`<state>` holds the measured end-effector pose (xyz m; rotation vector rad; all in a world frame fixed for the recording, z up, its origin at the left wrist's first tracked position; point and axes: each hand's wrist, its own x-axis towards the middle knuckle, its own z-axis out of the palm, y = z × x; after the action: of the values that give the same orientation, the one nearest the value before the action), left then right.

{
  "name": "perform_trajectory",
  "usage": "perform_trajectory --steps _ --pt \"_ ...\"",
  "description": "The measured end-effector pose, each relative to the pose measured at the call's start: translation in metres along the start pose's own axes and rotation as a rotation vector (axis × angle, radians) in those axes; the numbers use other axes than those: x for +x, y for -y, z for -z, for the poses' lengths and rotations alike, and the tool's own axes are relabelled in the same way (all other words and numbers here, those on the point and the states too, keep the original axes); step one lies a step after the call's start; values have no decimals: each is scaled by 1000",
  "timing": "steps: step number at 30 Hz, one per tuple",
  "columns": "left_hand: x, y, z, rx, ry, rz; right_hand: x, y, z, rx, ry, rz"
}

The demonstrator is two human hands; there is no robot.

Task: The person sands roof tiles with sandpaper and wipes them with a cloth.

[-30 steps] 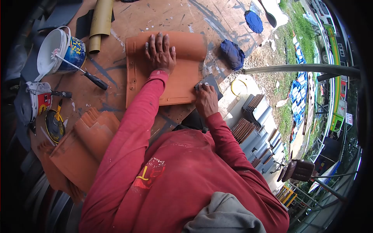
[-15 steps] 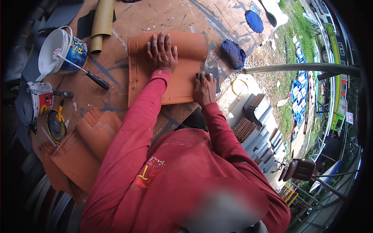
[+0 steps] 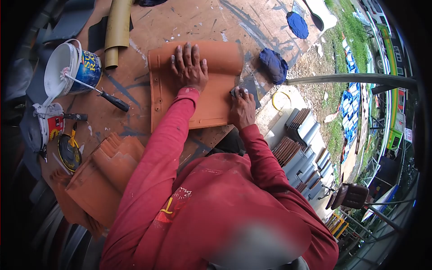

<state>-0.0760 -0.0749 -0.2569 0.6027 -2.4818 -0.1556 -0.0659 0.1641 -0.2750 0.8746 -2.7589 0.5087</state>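
A curved orange clay roof tile (image 3: 211,101) lies on the worktable in front of me. My left hand (image 3: 190,72) rests flat on its upper middle, fingers stretched and slightly spread. At the tile's right edge, my right hand (image 3: 243,110) is closed on a small dark grey piece (image 3: 233,92) pressed against the tile; it looks like sandpaper, but the fingers cover most of it. Beside that hand a flat dark sheet (image 3: 250,90) pokes out past the edge. Crumpled blue cloth (image 3: 273,66) lies just beyond.
To the left stand a paint bucket (image 3: 87,72) with a roller (image 3: 114,101) across it and a smaller tub (image 3: 56,121). More orange tiles (image 3: 99,177) are stacked near my left arm. A cardboard tube (image 3: 118,31) lies at the back. Stacked grey tiles (image 3: 306,157) sit off the right side.
The whole view has shifted a little, so the tile and table appear slightly lower. My left hand stays flat on the tile; my right hand stays at its right edge with the dark piece.
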Motion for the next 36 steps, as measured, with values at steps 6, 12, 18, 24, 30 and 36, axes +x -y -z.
perform_trajectory --steps 6,12,18,24,30,36 --pt "-2 0 -1 -28 -18 -4 39 16 17 3 20 -17" --pt "4 -1 0 -11 -38 8 15 -1 2 -89 1 71" --pt "1 -1 7 -10 -26 -10 -1 0 2 -86 87 -27" --pt "-4 0 0 -16 -15 -10 39 -6 -3 -36 1 23" --pt "-4 0 -5 -44 -50 1 6 -11 -8 -159 41 -5" --pt "-2 0 3 -27 -11 -4 14 -10 -11 -157 24 -13"
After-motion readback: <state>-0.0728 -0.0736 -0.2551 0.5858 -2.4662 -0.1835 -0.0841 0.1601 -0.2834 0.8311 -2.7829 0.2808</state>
